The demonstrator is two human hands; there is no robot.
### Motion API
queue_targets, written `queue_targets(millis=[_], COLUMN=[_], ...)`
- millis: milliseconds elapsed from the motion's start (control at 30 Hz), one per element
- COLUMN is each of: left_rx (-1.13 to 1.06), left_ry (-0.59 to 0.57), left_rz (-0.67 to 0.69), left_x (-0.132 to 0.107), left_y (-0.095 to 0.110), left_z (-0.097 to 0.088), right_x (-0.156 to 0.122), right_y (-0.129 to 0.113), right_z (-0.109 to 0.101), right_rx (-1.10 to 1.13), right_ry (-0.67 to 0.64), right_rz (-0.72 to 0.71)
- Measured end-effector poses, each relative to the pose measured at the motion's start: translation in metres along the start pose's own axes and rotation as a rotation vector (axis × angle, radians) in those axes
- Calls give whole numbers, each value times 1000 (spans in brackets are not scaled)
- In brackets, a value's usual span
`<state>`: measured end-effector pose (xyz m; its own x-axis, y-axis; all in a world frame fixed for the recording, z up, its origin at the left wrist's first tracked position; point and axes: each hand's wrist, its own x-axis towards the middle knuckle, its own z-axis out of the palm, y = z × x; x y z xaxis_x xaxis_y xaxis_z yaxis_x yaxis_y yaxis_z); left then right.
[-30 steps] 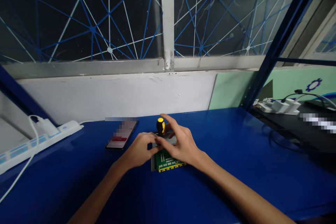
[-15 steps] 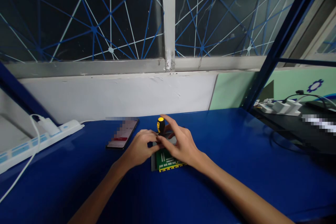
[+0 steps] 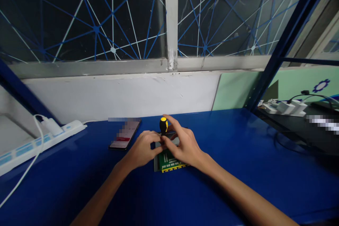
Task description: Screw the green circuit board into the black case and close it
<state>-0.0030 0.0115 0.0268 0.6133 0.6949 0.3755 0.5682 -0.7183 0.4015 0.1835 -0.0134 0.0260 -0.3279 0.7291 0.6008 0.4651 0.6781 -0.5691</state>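
Observation:
A small screwdriver (image 3: 163, 126) with a black and yellow handle stands roughly upright above a green circuit board (image 3: 169, 161) with a yellow connector strip along its near edge. My right hand (image 3: 186, 146) curls around the screwdriver from the right, its thumb low by the shaft and its index finger raised behind the handle. From the left, my left hand (image 3: 143, 149) meets it at the lower end of the screwdriver, finger and thumb tips pinched together over the board. What those tips hold is hidden. Under the board, a grey plate (image 3: 156, 164) shows at the left.
Left of my hands lies a phone (image 3: 124, 137) on the blue table (image 3: 233, 148). A white power strip (image 3: 63, 132) with a plugged-in charger and cable runs along the left side. Farther right, another power strip (image 3: 291, 109) sits on a black surface past a blue frame post.
The screwdriver handle has changed its tilt and turned slightly between my right fingers. Both hands stay at the board; the whole view has shifted a little.

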Motion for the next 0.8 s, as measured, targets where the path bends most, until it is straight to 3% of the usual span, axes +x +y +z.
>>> queue_targets(millis=[133, 567, 800], left_rx=[-11, 13, 26], left_ry=[38, -40, -6], left_rz=[-14, -26, -29], left_x=[0, -2, -2], left_y=[-1, 3, -1], left_z=[1, -3, 0], right_x=[0, 0, 0], right_y=[-1, 0, 3], right_z=[0, 0, 2], right_rx=[6, 11, 29], right_ry=[4, 21, 40], right_rz=[-3, -8, -3])
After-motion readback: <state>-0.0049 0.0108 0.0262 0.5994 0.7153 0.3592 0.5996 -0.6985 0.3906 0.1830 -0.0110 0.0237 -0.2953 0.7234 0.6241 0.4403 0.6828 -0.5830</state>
